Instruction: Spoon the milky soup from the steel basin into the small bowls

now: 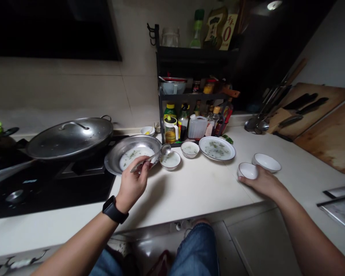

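My left hand (133, 183) is closed on the handle of a metal spoon (153, 156), whose bowl hovers over a small white bowl (170, 160) of pale liquid. Beside it a steel basin (119, 153) holds the same whitish liquid with green flecks. My right hand (263, 182) grips an empty small white bowl (247, 170) on the counter. Another empty white bowl (266, 162) sits just behind it. A filled small bowl (189, 149) and a white plate (217, 148) with liquid stand further back.
A lidded wok (70, 138) rests on the black stove (46, 184) at left. A black rack (195, 96) of bottles and jars stands against the wall. Knives and ladles (276, 111) lean at right near wooden boards (330, 134). My knee (197, 245) shows below the counter edge.
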Demonstrator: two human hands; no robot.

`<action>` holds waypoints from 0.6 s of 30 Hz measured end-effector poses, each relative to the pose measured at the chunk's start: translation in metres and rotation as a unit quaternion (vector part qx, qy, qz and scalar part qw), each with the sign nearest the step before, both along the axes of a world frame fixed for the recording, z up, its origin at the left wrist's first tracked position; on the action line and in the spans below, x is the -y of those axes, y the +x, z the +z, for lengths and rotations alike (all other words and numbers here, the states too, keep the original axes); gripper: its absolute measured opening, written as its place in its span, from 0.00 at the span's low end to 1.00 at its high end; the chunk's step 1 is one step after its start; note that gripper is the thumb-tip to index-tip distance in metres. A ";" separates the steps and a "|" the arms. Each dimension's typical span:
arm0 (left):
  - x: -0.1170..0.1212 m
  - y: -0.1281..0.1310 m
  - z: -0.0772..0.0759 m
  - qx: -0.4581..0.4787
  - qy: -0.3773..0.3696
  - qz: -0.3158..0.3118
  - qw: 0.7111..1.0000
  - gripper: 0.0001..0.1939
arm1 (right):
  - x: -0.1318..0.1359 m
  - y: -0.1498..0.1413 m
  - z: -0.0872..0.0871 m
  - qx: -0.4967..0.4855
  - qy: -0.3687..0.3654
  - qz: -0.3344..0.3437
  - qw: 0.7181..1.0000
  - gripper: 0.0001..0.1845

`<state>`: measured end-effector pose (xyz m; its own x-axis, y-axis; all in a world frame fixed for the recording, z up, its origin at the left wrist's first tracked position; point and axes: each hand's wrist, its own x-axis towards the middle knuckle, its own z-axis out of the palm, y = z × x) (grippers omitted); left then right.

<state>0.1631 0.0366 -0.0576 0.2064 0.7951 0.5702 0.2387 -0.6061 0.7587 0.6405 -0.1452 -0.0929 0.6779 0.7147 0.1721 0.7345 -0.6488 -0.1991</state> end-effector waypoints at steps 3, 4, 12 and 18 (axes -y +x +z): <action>-0.002 0.001 0.000 0.009 -0.012 0.001 1.000 0.14 | -0.003 0.001 -0.001 -0.020 -0.058 -0.006 0.998 0.62; -0.002 0.001 0.000 0.013 -0.017 -0.002 1.000 0.14 | -0.004 0.000 -0.001 -0.013 -0.055 -0.012 0.998 0.62; -0.007 -0.001 0.002 0.028 -0.031 -0.002 0.999 0.13 | -0.006 -0.050 -0.013 0.001 -0.033 0.054 0.998 0.60; -0.009 -0.001 0.006 0.042 -0.044 0.001 0.998 0.14 | -0.029 -0.130 -0.014 -0.019 -0.005 0.174 0.984 0.54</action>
